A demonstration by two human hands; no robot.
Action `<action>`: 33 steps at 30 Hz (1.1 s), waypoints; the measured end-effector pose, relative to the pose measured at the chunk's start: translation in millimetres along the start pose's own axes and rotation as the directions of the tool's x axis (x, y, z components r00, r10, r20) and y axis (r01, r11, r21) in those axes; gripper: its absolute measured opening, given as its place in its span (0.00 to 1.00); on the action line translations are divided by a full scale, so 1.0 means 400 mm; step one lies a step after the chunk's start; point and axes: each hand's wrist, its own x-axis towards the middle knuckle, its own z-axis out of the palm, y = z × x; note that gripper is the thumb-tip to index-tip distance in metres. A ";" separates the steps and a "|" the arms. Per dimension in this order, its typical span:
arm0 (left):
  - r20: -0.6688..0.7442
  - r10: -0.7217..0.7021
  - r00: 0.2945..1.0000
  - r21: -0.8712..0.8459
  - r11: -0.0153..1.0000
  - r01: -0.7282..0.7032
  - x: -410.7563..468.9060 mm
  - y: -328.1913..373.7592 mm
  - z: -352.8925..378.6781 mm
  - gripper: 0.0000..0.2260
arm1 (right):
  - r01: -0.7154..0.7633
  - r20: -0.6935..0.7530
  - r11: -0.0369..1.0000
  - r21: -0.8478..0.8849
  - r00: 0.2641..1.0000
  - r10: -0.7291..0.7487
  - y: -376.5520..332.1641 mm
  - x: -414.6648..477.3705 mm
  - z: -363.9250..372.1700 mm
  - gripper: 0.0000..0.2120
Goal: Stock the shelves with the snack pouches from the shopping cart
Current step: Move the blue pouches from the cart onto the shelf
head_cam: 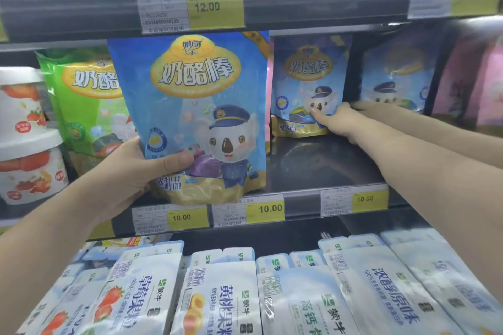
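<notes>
Gripping the front pouch (pixel 196 106) low on its left edge with the left hand (pixel 130 171), upright, long axis vertical, at the shelf (pixel 313 166) lip. Pinching the rear pouch (pixel 304 76) by its lower right corner with the right hand (pixel 337 122), deeper in. Leaves bare shelf just right of the front pouch, nearer the left hand.

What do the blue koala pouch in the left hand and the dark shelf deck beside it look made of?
Blue koala snack pouch: glossy printed plastic film, probably laminated; soft glare and creases show near its base. Dark shelf deck: smooth, semi-gloss, likely painted metal, though plastic is possible; it faintly reflects light.
</notes>
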 end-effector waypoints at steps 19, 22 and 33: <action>0.035 -0.010 0.999 0.175 0.985 0.004 0.002 0.016 0.029 0.31 | -0.074 -0.014 0.993 0.094 0.997 0.076 -0.016 -0.217 -0.057 0.49; 0.009 -0.046 0.999 0.260 0.965 0.042 0.023 0.019 0.088 0.25 | -0.109 0.053 0.910 0.399 0.994 0.096 -0.022 -0.284 -0.076 0.51; 0.170 -0.014 0.985 0.240 0.970 -0.028 0.156 0.019 0.371 0.11 | 0.212 -0.141 0.907 0.365 0.975 -0.172 0.016 -0.481 -0.128 0.47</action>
